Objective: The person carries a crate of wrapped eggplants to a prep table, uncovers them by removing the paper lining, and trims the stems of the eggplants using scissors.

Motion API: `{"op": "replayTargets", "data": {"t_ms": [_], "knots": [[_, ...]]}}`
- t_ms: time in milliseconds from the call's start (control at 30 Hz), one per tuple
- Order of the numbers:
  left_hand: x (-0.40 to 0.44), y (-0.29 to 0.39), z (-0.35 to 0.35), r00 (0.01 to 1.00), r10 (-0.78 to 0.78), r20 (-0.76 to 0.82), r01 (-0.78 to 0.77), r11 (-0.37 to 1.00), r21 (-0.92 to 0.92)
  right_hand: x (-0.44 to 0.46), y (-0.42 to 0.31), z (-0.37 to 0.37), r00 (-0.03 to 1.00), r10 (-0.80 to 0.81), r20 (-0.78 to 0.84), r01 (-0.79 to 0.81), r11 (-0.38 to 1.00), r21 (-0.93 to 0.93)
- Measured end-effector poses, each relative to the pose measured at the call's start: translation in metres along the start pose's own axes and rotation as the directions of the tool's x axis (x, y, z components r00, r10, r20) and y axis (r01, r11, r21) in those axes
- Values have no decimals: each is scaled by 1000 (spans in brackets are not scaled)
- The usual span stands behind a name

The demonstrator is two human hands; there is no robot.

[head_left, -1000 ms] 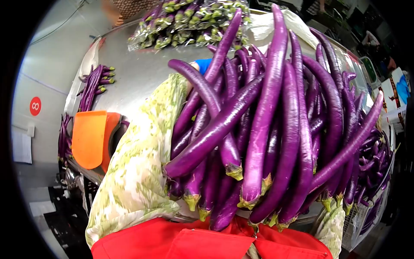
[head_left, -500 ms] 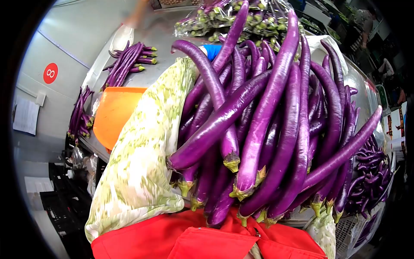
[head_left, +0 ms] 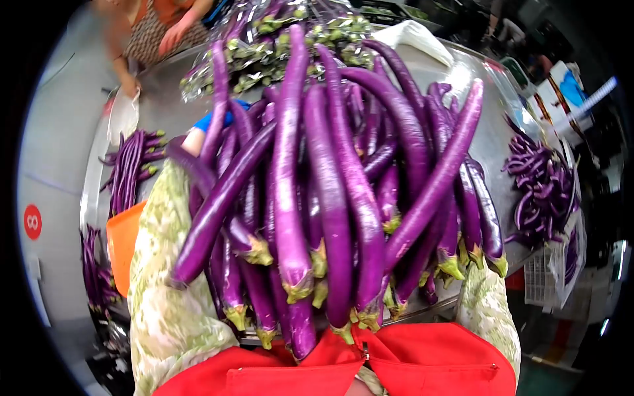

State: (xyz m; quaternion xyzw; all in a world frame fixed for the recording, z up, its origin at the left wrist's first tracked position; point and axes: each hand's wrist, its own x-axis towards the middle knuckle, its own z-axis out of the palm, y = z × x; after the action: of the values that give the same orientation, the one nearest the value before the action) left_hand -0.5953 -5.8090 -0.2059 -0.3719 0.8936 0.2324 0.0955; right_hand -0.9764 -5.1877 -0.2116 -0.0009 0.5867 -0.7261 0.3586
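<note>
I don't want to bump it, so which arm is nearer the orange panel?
Left: your left arm appears just beside the orange panel; your right arm is across the eggplant pile.

Eggplants [head_left: 288, 198] hide most of the left hand [head_left: 212, 121] and all of the right hand, whose sleeve [head_left: 487, 310] disappears beneath them. The red garment [head_left: 290, 379] runs off the bottom edge. Another person [head_left: 153, 36], top left, is cut off above and partly blurred.
</note>
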Motion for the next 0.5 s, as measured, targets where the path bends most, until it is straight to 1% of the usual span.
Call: {"op": "replayTargets", "data": {"t_ms": [67, 133, 200, 233, 267, 300, 333, 367, 400, 433, 467, 500], "knots": [[4, -7, -29, 1000, -16, -18, 14, 993, -114, 10, -5, 12, 998, 18, 56, -16, 999, -41], [6, -12, -70, 998, -24, -54, 3, 931, -365, 19, -10, 25, 991, 32, 131, -19, 995, -99], [1, 0, -103, 995, 13, -102, -72, 800, -596, 27, -9, 29, 975, 57, 214, -27, 990, -142], [4, 7, -115, 988, 62, -138, -141, 706, -694, 32, -9, 26, 965, 71, 252, -30, 987, -161], [15, 9, -124, 976, 128, -175, -216, 637, -740, 35, -12, 19, 955, 83, 285, -32, 983, -179], [-41, 75, -120, 861, 275, -428, -487, 687, -539, 40, -13, 23, 949, 78, 304, -16, 979, -201], [-62, 101, -123, 797, 352, -490, -562, 729, -391, 4, -31, 54, 962, 20, 271, 44, 973, -228], [-66, 106, -129, 779, 395, -486, -562, 785, -262, 7, -31, 46, 968, -42, 246, 105, 963, -248], [-68, 107, -133, 769, 422, -480, -542, 828, -142, 21, -22, 22, 963, -38, 267, 83, 983, -162], [-66, 105, -139, 762, 443, -473, -515, 857, -27, 53, -12, -13, 932, 51, 360, -55, 999, -1], [-68, 104, -145, 767, 444, -462, -475, 878, 55, 56, -15, -21, 928, -23, 372, 86, 984, -155], [-75, 110, -152, 783, 427, -452, -424, 898, 112, 62, -21, -36, 935, -37, 354, 87, 988, -128]]}}
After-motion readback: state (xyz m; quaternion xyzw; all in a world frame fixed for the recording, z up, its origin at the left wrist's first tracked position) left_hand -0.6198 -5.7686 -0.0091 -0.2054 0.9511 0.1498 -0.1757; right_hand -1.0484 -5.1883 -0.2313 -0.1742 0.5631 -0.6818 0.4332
